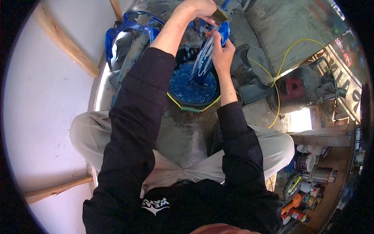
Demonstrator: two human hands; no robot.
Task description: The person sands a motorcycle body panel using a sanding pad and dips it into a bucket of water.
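A glossy blue plastic panel (204,58), streaked with white suds, slants over a black bucket (186,102) with its lower end at the blue foamy water (187,84). My right hand (223,54) grips the panel by its right edge, fingers wrapped round it. At the panel's upper end, my left hand (199,8) is closed on a small yellowish-brown block (220,15). Splashes show between my left forearm and the panel. The bucket's yellow handle with a green grip (190,110) hangs toward me.
Another blue molded part (130,29) is at the left of the bucket. Dark curved parts (251,87) and a dirty red-and-black cylindrical machine (292,89) stand at the right, with a yellow cord (278,93) across. Cans and tools fill a shelf (331,202) at lower right.
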